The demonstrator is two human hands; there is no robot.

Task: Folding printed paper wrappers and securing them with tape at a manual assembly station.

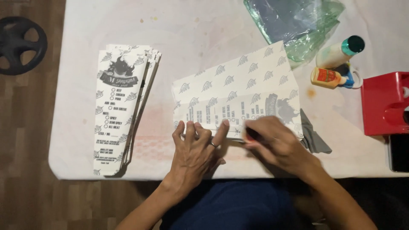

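Note:
A white printed paper sheet (238, 91) with grey leaf marks lies folded in the middle of the white table (187, 30). My left hand (196, 149) presses flat on its near folded edge, fingers spread, a ring on one finger. My right hand (272, 142) is beside it on the same edge, blurred, fingers curled; something dark shows under the fingertips, but I cannot tell if it is held. A stack of finished long folded paper sleeves (121, 106) lies to the left.
A crumpled clear green plastic bag (298, 21) lies at the back. Right of the sheet are a white bottle with a teal cap (341, 51), a small glue bottle (328, 77), a red plastic box (383, 102) and a dark cloth scrap (315, 138). A black weight plate (19, 44) rests on the floor.

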